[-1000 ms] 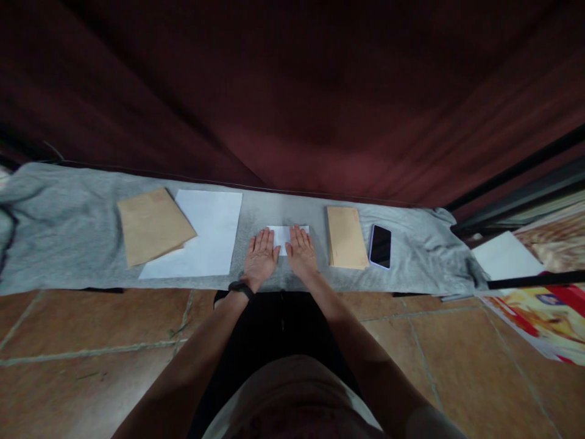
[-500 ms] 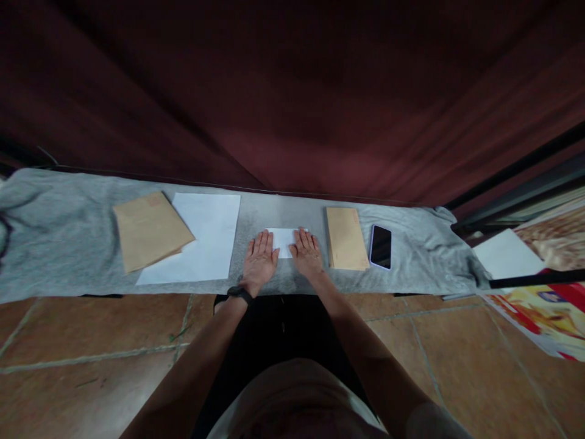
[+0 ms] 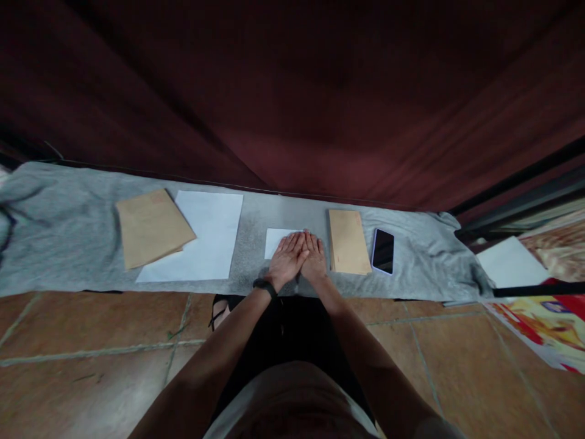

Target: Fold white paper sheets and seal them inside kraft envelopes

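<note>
A small white folded paper (image 3: 274,241) lies on the grey cloth in front of me, its right part hidden under my hands. My left hand (image 3: 287,259) rests flat across it with fingers stretched forward and a dark band on the wrist. Right beside it, my right hand (image 3: 314,259) lies flat at the paper's right end, fingers straight. The two hands touch, with the left thumb over the right hand. Neither hand grips anything.
Brown envelopes (image 3: 155,228) lie partly over large white sheets (image 3: 212,238) on the left. A stack of brown envelopes (image 3: 350,241) and a phone (image 3: 382,251) are on the right. The grey cloth (image 3: 425,256) covers a narrow bench before a dark red curtain (image 3: 292,110).
My left hand has slid right across the white paper and now meets my right hand. The paper's left part is uncovered. The view has shifted slightly.
</note>
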Demonstrator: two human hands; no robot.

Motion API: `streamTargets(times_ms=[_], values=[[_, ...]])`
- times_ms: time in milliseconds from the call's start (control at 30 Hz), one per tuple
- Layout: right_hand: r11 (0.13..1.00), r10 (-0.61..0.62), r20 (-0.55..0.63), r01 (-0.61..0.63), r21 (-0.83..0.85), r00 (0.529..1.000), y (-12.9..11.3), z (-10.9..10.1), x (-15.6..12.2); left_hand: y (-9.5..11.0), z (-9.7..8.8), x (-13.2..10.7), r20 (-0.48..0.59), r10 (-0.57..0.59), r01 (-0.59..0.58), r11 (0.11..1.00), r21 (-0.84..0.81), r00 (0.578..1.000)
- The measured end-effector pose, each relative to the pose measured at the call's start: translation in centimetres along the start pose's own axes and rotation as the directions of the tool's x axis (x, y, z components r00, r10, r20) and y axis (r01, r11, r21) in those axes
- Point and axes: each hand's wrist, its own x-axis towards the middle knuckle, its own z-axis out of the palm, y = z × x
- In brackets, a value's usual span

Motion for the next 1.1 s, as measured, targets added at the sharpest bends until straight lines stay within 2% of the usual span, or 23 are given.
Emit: streamTargets(times_ms=[233,700,867,1100], values=[[0.999,0.029,-0.036,-0.028,0.025,0.999,-0.2,0.4,0.2,-1.4,-0.5,-0.4,-0.023,-0.040,0.042,0.997,0.065,0.999],[0.991,0.132,-0.149,-0.125,0.056,0.980,-0.2,1.2,-0.5,-4.0,-0.8,-2.5,-0.114,-0.237,0.250,0.961,0.120,0.965],[0.989,0.142,-0.188,-0.134,0.056,0.972,0.0,1.2,-1.2,-4.4,-0.9,-3.6,-0.184,-0.301,0.325,0.939,0.114,0.936],[0.987,0.156,-0.273,-0.138,0.085,0.949,-0.1,1.5,-1.9,-3.3,-1.7,-4.5,-0.325,-0.402,0.442,0.895,0.058,0.856]])
